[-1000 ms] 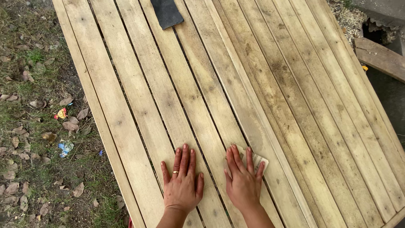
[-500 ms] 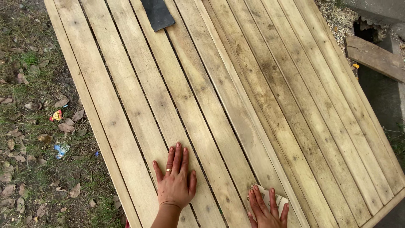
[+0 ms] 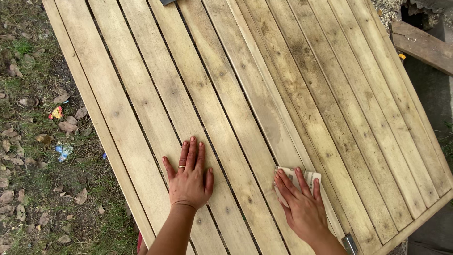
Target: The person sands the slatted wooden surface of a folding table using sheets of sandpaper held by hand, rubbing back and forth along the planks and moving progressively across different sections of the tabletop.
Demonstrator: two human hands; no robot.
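Since half a second ago the right hand (image 3: pixel 304 208) has slid up the board with its folded piece of pale sandpaper (image 3: pixel 302 178), so that hand and sheet, then cut off by the lower edge of the view, now show whole; a second ago they lay farther left, close beside the left hand (image 3: pixel 190 177). That left hand has kept its pose, flat with fingers spread.

Under the right hand the sandpaper is pressed flat against the weathered slatted wooden panel (image 3: pixel 245 94) by three outstretched fingers; the grip is a downward press with an open palm, not a closed fist. Only the sheet's far edge and right corner peek out past the fingertips. A paler, rubbed-looking streak of wood runs up the slat just beyond the sheet.

Well to the left of the pressed sheet, the left hand grasps nothing: palm down on a slat, a ring on one finger. Near the right wrist sits a small metal hinge (image 3: pixel 349 243) at the panel's edge.
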